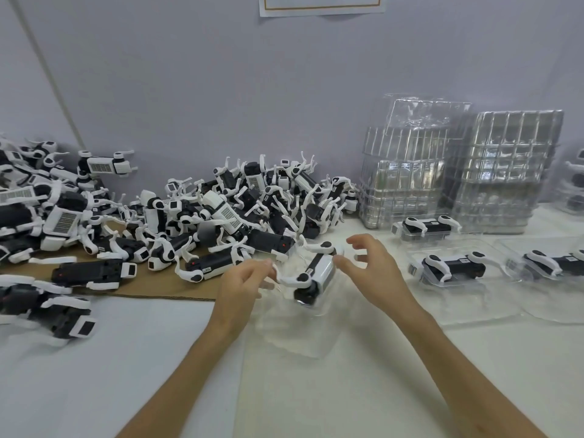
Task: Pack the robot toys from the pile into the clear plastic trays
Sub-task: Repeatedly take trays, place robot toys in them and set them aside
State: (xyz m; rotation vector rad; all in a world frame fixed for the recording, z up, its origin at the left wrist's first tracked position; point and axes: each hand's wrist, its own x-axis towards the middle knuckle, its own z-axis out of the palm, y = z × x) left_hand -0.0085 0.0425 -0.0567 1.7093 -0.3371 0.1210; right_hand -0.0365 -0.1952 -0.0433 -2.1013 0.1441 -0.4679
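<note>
Head view: a robot toy (316, 276) lies tilted over a clear tray (284, 330) on the tabletop (126, 358), just right of the pile (221, 216). The left hand (243, 279) pinches the toy's white leg with curled fingers. The right hand (373, 267) hovers beside the toy, fingers spread apart. Stacked trays (410, 184) stand behind, to the right.

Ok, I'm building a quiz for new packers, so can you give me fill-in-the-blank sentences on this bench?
1. The pile lies on the person's ____ side.
2. Under the pile is a brown sheet of ____.
3. The stacked empty trays stand against the ____.
4. The left hand and right hand flank one toy, black and ____.

Missing words: left; cardboard; wall; white.
</note>
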